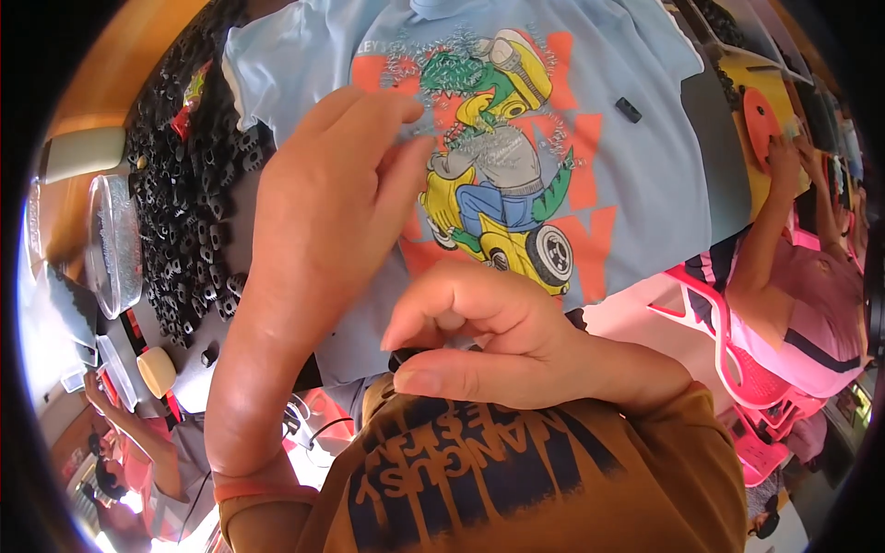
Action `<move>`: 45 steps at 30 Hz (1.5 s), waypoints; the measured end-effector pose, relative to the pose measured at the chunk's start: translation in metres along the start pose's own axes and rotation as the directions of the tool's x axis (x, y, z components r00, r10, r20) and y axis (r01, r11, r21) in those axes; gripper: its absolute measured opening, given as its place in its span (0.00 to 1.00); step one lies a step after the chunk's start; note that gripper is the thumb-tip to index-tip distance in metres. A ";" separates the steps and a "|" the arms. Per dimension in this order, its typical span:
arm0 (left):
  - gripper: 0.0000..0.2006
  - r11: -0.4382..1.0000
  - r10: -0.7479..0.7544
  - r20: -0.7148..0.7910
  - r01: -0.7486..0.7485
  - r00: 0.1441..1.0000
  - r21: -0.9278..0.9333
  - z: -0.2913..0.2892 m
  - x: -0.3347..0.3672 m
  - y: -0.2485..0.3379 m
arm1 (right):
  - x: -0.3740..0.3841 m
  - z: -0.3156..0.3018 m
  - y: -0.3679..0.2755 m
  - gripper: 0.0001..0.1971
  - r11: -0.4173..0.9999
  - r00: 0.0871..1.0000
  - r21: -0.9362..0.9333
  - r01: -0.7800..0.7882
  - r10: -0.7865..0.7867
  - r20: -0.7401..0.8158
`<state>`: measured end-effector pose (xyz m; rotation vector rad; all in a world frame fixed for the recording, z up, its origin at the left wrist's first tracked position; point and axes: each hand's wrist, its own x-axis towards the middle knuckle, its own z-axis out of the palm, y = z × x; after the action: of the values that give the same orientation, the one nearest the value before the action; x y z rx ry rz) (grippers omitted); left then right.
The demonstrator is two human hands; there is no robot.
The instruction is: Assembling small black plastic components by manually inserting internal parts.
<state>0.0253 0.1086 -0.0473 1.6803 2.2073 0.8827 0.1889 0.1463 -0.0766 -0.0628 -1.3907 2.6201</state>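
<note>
Curling right hand (502,323): nearest the body, before the brown top (599,461), thumb and fingers bent toward each other. Something dark shows between them; whether it is gripped or merely behind cannot be told.
Left hand (336,184): above the spread cloth, thumb and forefinger parted, nothing seen between them; its grip looks released.
Pale blue T-shirt (645,212): laid out beneath and beyond both hands, printed with a green cartoon creature on a yellow scooter. It should be light and limp, easily rucked; best lifted by its hem or sleeve edges.
Silvery bits (502,147): scattered over the print, just beside the left fingertips. Too small to make out singly, they are probably very light and slippery, likely to roll; a fingertip pinch would suit.
Black piece (628,110): alone on the shirt, right of the print. It looks stiff, light and sturdy; best held by its long sides.
Grey table (728,166): under the shirt, flat and dull.
Heap of black pieces (189,212): spread along the table's left.
Clear tub (132,272): beyond the heap, with silvery contents.
Room: a co-worker in pink (811,295) sits to the right near pink plastic chairs (751,387); another person (152,452) is at lower left.
</note>
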 end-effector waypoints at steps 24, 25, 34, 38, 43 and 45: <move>0.05 0.747 -0.290 0.285 0.402 0.914 -0.530 -0.062 -0.090 0.018 | 0.004 0.014 -0.001 0.15 0.992 0.988 -0.119 0.047 -0.064 -0.137; 0.05 0.768 -0.266 0.282 0.380 0.922 -0.516 -0.064 -0.092 0.017 | 0.004 0.016 -0.001 0.15 0.992 0.990 -0.123 0.041 -0.058 -0.132; 0.05 0.794 -0.231 0.311 0.364 0.922 -0.488 -0.070 -0.107 0.007 | 0.008 0.026 0.009 0.13 0.966 0.989 -0.252 0.051 -0.084 -0.120; 0.03 0.829 -0.178 0.294 0.304 0.939 -0.469 -0.071 -0.111 0.002 | 0.011 0.028 0.012 0.14 0.887 0.983 -0.447 0.120 -0.168 -0.069; 0.02 0.905 -0.129 0.153 0.180 0.980 -0.385 -0.064 -0.112 -0.001 | 0.017 0.029 0.007 0.13 0.703 0.969 -0.687 0.183 -0.246 0.006; 0.02 0.923 -0.131 0.086 0.153 0.988 -0.353 -0.060 -0.116 0.001 | 0.018 0.033 0.008 0.13 0.728 0.977 -0.675 0.117 -0.205 -0.052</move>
<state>0.0319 -0.0187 -0.0189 1.3406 1.9519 1.1012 0.1661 0.1183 -0.0639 -0.1818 -2.1066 1.8097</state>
